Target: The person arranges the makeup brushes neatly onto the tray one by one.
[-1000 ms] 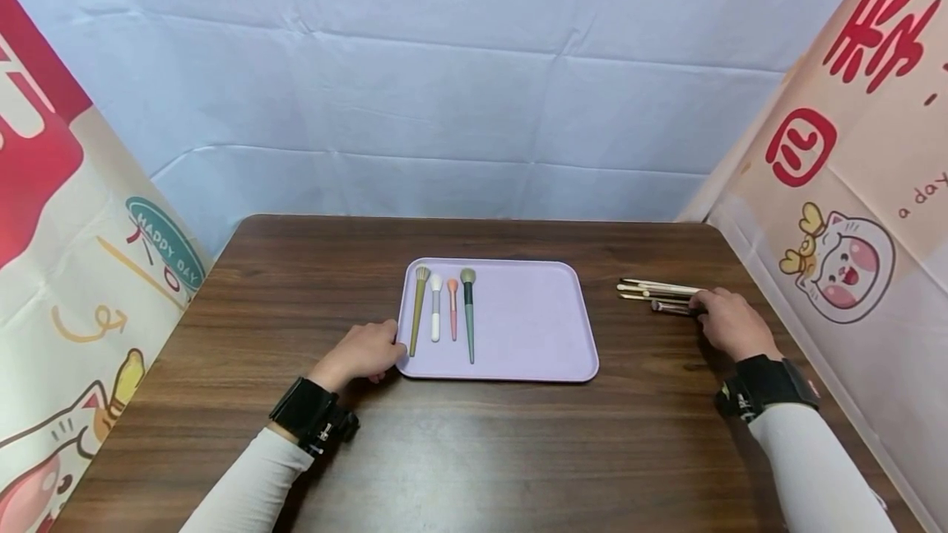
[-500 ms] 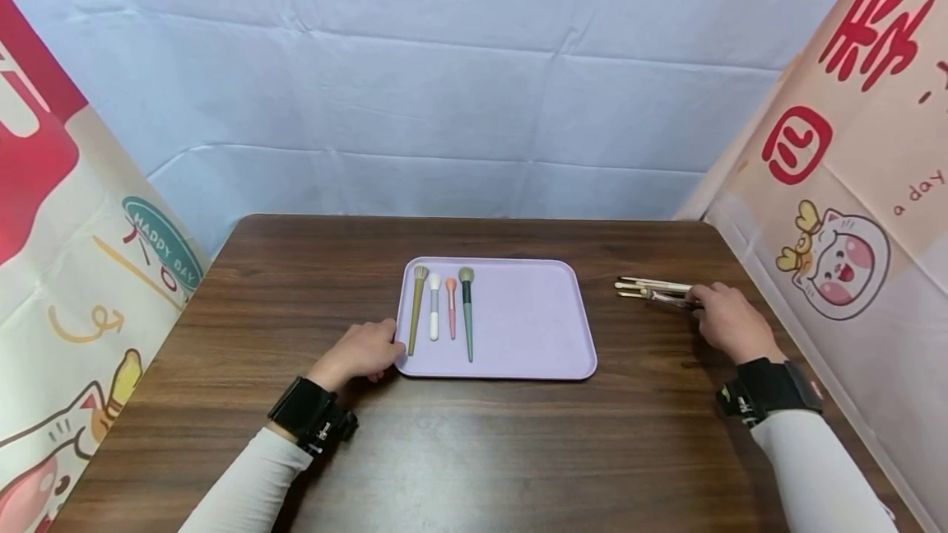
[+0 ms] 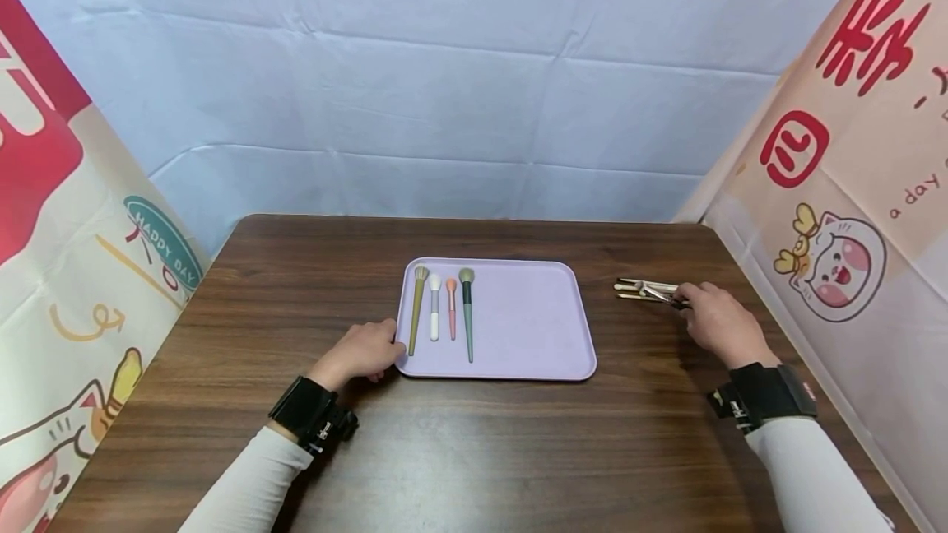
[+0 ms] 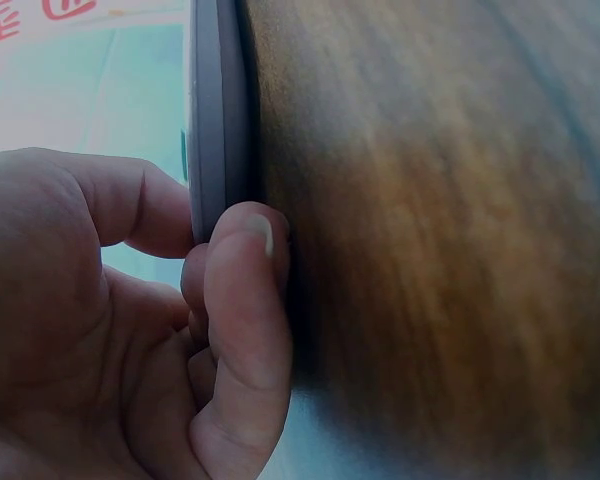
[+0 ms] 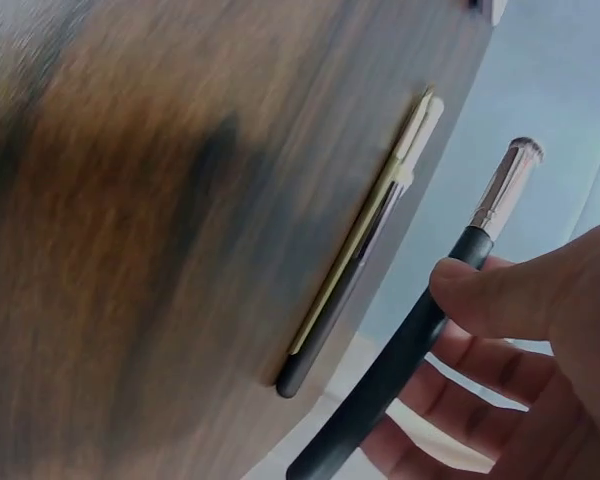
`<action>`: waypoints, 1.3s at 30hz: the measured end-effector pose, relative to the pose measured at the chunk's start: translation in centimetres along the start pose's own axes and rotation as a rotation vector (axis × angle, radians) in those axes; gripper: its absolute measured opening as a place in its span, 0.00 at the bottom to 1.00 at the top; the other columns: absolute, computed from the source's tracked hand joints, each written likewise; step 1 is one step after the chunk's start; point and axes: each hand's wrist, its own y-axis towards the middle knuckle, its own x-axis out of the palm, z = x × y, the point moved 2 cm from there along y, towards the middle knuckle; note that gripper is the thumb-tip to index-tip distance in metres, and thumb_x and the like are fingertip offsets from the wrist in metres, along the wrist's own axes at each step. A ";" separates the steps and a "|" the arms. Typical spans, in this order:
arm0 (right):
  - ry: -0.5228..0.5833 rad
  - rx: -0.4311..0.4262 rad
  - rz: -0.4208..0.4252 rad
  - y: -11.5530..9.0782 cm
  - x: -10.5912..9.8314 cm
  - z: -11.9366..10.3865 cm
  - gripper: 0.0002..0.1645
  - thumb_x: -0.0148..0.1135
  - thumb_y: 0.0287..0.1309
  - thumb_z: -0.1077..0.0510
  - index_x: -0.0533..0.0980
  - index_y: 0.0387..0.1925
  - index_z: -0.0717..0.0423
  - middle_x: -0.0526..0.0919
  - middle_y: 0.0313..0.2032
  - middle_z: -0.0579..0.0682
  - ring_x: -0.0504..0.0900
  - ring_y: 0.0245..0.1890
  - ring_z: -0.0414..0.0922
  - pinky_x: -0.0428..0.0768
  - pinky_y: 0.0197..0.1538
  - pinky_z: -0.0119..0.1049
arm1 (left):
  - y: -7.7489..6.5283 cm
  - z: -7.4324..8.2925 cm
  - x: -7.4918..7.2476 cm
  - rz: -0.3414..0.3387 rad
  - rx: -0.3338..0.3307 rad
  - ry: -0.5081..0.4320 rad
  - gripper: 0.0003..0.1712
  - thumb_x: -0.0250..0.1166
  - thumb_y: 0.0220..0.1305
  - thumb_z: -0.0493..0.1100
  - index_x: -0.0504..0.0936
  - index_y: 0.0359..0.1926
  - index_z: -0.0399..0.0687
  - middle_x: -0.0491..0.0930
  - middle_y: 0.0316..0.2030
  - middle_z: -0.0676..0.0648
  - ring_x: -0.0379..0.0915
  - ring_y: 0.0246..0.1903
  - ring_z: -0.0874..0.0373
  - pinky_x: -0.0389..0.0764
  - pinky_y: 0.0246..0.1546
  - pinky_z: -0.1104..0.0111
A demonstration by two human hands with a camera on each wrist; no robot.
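Note:
My right hand [image 3: 724, 326] pinches a dark-handled makeup brush [image 5: 390, 345] with a shiny metal collar between thumb and fingers, lifted off the table in the right wrist view. Beneath it lies a small bundle of slim brushes [image 5: 352, 250], partly covered by my hand in the head view. My left hand [image 3: 363, 350] grips the lower left edge of a lilac tray [image 3: 529, 319]; fingers curl at its rim [image 4: 210, 120] in the left wrist view. On the tray's left side lie an olive brush [image 3: 417, 311], a white-and-lilac brush [image 3: 434, 307], a pink brush [image 3: 452, 308] and a green brush [image 3: 468, 315], side by side.
The brown wooden table [image 3: 489, 451] carries the tray near its middle and the bundle to the right. A pale cloth [image 3: 459, 81] hangs behind the table. Printed cloths flank it, one on the left [image 3: 96, 270] and one on the right [image 3: 874, 187].
My right hand has moved slightly left with the dark-handled brush, which now angles across the other brushes and stands above them. The left hand and the tray keep their place.

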 end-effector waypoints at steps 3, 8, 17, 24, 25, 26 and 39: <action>-0.001 -0.004 -0.005 0.1 -0.2 -0.5 0.16 0.60 0.64 0.66 0.75 0.53 0.64 0.77 0.44 0.68 0.79 0.44 0.66 0.76 0.38 0.64 | 0.0 0.0 0.0 0.002 0.005 -0.001 0.10 0.57 0.68 0.44 0.76 0.42 0.41 0.78 0.20 0.46 0.76 0.16 0.56 0.77 0.19 0.66; -0.013 -0.005 -0.013 0.2 -0.2 -1.4 0.17 0.60 0.64 0.66 0.75 0.54 0.64 0.77 0.43 0.67 0.79 0.44 0.66 0.76 0.39 0.64 | 0.0 -0.1 0.0 0.005 0.005 0.006 0.11 0.57 0.68 0.44 0.77 0.43 0.41 0.78 0.20 0.47 0.76 0.15 0.56 0.77 0.19 0.66; -0.011 -0.012 -0.012 0.4 0.0 -2.5 0.17 0.62 0.62 0.66 0.76 0.53 0.64 0.79 0.42 0.66 0.81 0.41 0.65 0.78 0.35 0.61 | -0.1 0.1 -0.1 -0.002 0.021 0.008 0.08 0.56 0.69 0.43 0.77 0.39 0.43 0.78 0.18 0.48 0.77 0.15 0.57 0.77 0.19 0.66; -0.015 -0.025 -0.017 0.5 -0.1 -3.6 0.18 0.62 0.63 0.66 0.75 0.54 0.63 0.79 0.43 0.67 0.81 0.40 0.65 0.78 0.34 0.59 | -0.2 0.2 -0.2 0.000 0.022 0.008 0.08 0.56 0.69 0.43 0.77 0.40 0.43 0.78 0.19 0.48 0.77 0.15 0.57 0.77 0.20 0.66; -0.016 -0.025 -0.017 0.6 -0.1 -3.7 0.18 0.62 0.63 0.66 0.75 0.54 0.63 0.80 0.42 0.67 0.81 0.40 0.65 0.78 0.33 0.59 | -0.3 0.2 -0.2 -0.001 0.020 0.006 0.08 0.56 0.69 0.43 0.77 0.40 0.43 0.78 0.19 0.47 0.77 0.15 0.57 0.77 0.20 0.66; -0.017 -0.026 -0.018 0.6 0.0 -3.9 0.17 0.62 0.63 0.66 0.76 0.54 0.63 0.80 0.42 0.66 0.81 0.39 0.64 0.78 0.33 0.58 | -0.3 0.2 -0.2 -0.003 0.017 0.004 0.08 0.56 0.69 0.43 0.77 0.41 0.42 0.78 0.19 0.47 0.77 0.15 0.57 0.77 0.20 0.66; -0.026 -0.053 -0.011 1.4 0.5 -5.7 0.14 0.62 0.63 0.65 0.77 0.50 0.62 0.81 0.43 0.66 0.82 0.42 0.65 0.78 0.35 0.62 | -0.2 0.0 0.0 0.003 0.008 0.000 0.10 0.57 0.69 0.44 0.76 0.43 0.42 0.77 0.19 0.47 0.76 0.15 0.56 0.77 0.19 0.66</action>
